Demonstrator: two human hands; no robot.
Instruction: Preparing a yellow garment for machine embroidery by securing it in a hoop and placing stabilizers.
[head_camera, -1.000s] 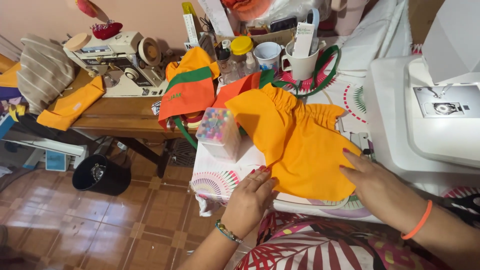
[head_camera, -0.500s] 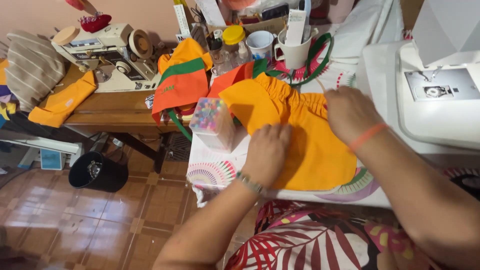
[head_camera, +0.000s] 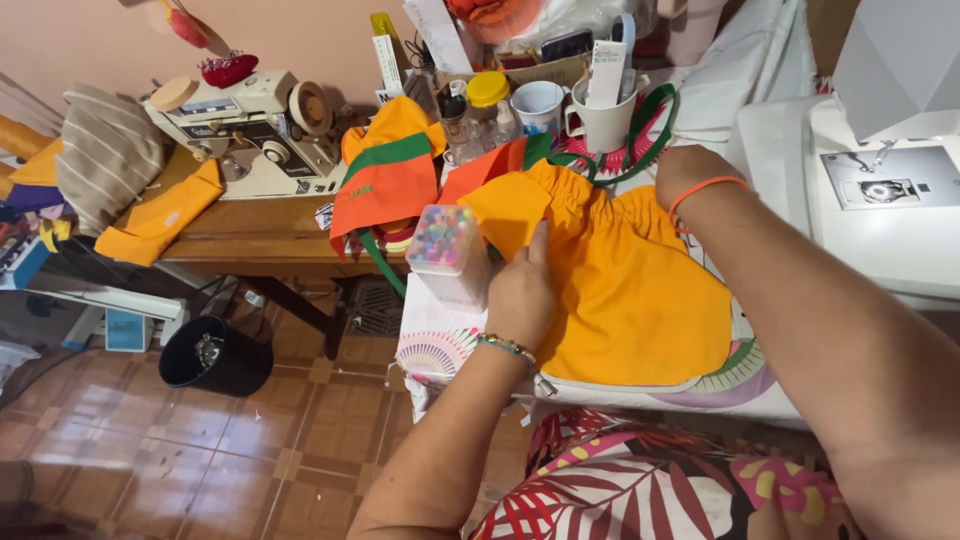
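The orange cloth (head_camera: 630, 290) lies flat on the patterned table (head_camera: 440, 345), left hand (head_camera: 520, 295) pressing it open-palmed beside the bead box (head_camera: 448, 250), right hand (head_camera: 690, 170) at its gathered edge, grip hidden; smoothing seems underway, calling for even pulls

I look down on a glossy brown tiled floor (head_camera: 200, 440) with pale diamond insets. A pinkish wall (head_camera: 90, 40) runs behind a dark wooden table (head_camera: 250, 235), and beneath it a black bucket (head_camera: 215, 355) stands on the tiles. Light is even, indoor.
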